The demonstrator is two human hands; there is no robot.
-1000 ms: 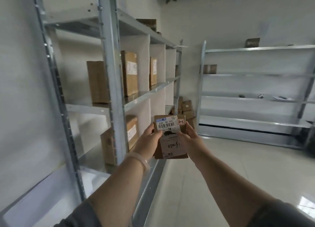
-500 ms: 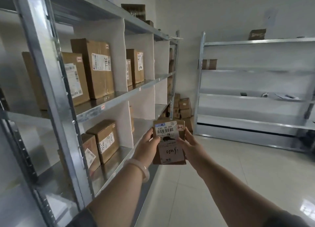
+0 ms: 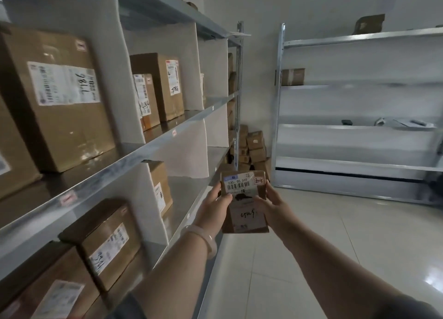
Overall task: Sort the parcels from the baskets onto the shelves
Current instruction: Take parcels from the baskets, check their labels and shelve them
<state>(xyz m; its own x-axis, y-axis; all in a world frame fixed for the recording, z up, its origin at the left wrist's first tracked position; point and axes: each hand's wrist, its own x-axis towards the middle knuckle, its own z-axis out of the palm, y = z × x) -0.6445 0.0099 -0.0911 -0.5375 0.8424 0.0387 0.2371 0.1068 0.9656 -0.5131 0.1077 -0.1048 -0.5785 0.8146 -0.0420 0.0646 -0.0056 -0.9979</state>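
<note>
My left hand [image 3: 212, 207] and right hand [image 3: 273, 206] grip the small parcel [image 3: 243, 219], fingers [image 3: 225, 198] curled round its sides. Step, I judge: reading its label [image 3: 241, 186]; next needs the matching shelf [image 3: 155, 143] bay.

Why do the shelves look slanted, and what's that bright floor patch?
Head view: the wide-angle lens skews the left shelving; the floor patch is reflected light, source unseen; the far rack looks motion-smeared, yet the parcel reads sharply.

Parcel [image 3: 244, 200] farther along the shelving [image 3: 148, 148]
</note>
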